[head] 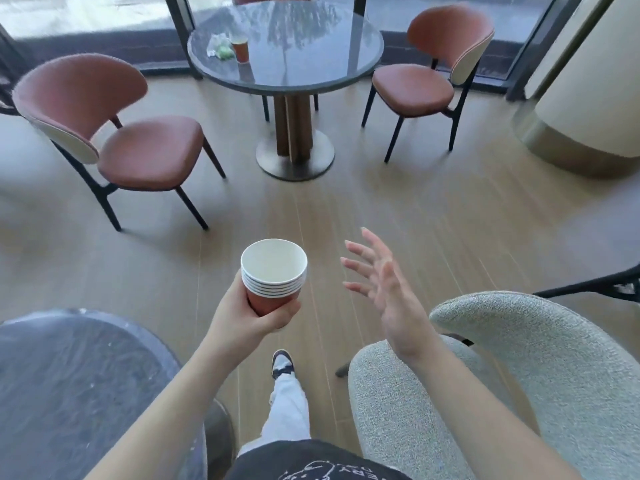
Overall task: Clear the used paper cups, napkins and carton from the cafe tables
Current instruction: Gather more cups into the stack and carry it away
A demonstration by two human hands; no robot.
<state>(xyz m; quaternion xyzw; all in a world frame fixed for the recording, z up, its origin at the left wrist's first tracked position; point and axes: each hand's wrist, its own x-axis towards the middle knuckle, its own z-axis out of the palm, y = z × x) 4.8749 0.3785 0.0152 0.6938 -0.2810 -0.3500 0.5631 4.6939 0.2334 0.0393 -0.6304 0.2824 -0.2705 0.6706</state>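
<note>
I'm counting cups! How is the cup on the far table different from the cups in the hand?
The cup on the round table is single and stands on the glass beside crumpled wrappers; the stack of cups is several nested together, gripped by the left hand in the air. The table cup looks like it holds some drink; the top stacked cup looks empty. Both are reddish-brown paper cups.
</note>
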